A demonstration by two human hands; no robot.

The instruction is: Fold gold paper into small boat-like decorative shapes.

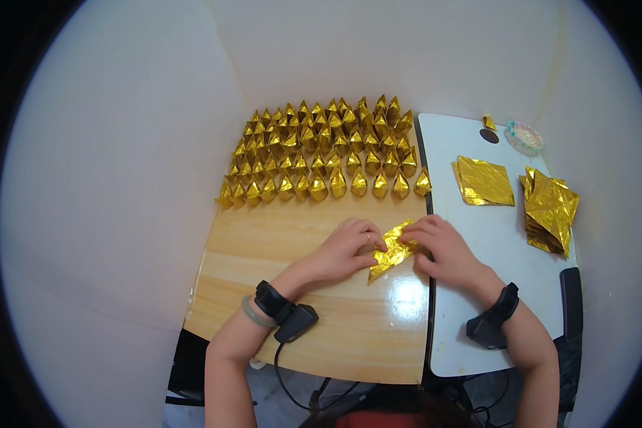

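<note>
A wooden table [264,285] is seen with a white board [478,235] laid beside it on the right. At the far side of the table, many finished gold paper ingots [321,153] are lined up in several rows, so much of the folding appears done. On the board, a stack of flat gold sheets [483,181] and a pile of part-folded gold pieces [549,210] are left unworked. Between the hands, at the seam of table and board, a gold sheet [392,251] is held, creased and shiny, folded into a long, narrow shape. It is pinched by the left hand [346,250] at one edge and pressed down by the right hand [442,246] at the other.
</note>
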